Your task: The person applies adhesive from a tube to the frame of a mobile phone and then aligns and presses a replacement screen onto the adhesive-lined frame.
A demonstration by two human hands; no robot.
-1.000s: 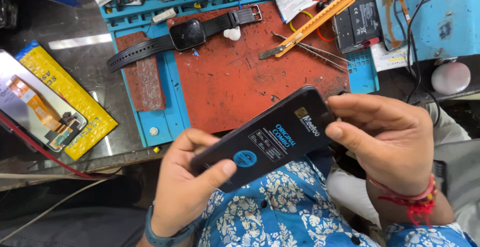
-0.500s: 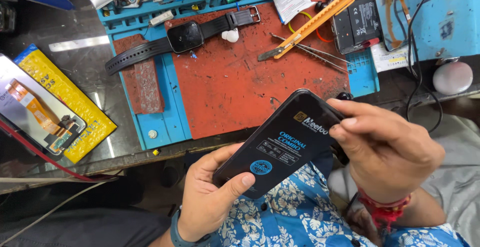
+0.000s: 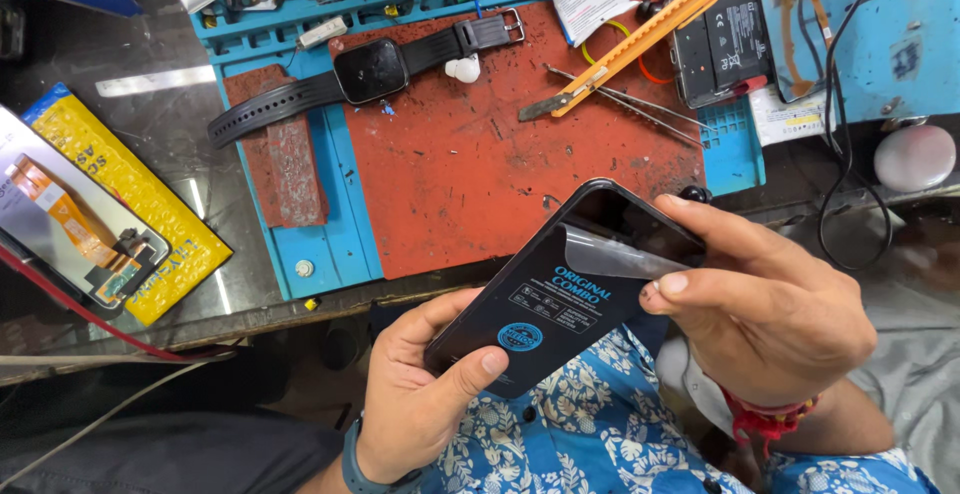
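Note:
A black phone display panel [image 3: 545,304] with a printed protective film sits tilted above my lap. My left hand [image 3: 425,389] grips its lower end, thumb across the front. My right hand [image 3: 770,299] is at the upper end, pinching a lifted corner of the clear film [image 3: 615,254] between thumb and forefinger. The film is curled back off the top part of the glass. A red thread band circles my right wrist, and a band sits on my left wrist.
A red and blue work mat [image 3: 480,164] lies on the bench ahead with a black smartwatch [image 3: 370,69], an orange utility knife [image 3: 630,49], tweezers [image 3: 630,104] and a black battery [image 3: 720,44]. A yellow box with a screen part [image 3: 95,214] rests at left.
My right hand has peeled a corner of the film up from the panel's top end; before, the film lay flat. The panel has shifted slightly right and lower.

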